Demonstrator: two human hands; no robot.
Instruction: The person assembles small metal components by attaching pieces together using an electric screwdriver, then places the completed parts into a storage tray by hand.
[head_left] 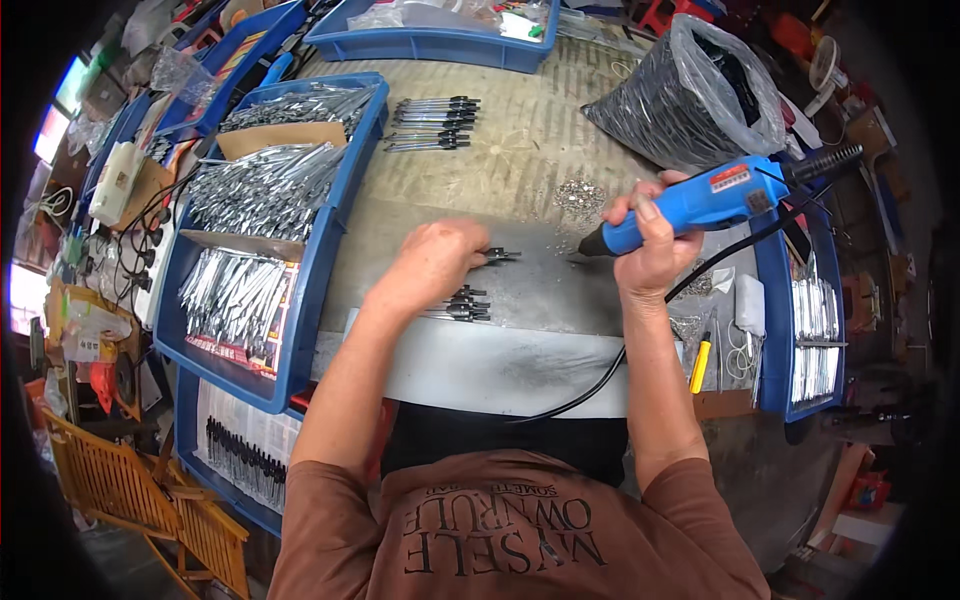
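Observation:
My right hand (655, 245) is wrapped round a blue electric screwdriver (712, 203). The tool lies nearly level, its black nose pointing left over the table. In my left hand (432, 262), the closed fingers grip a slim metal part (503, 256) whose black end sticks out toward the screwdriver's tip. A gap separates the part from the tip. Just below that hand lie several similar black-ended metal parts (462, 304), side by side. Small silvery hardware (580, 197) forms a loose pile beyond the screwdriver's nose.
A divided blue tray (335, 225) of metal strips stands at left. Finished-looking rods (435, 112) lie in a row behind. A plastic bag of dark parts (655, 115) stands back right. A yellow-handled screwdriver (700, 367) and another blue tray (775, 330) are at right. The black cord (610, 368) crosses the table's front edge.

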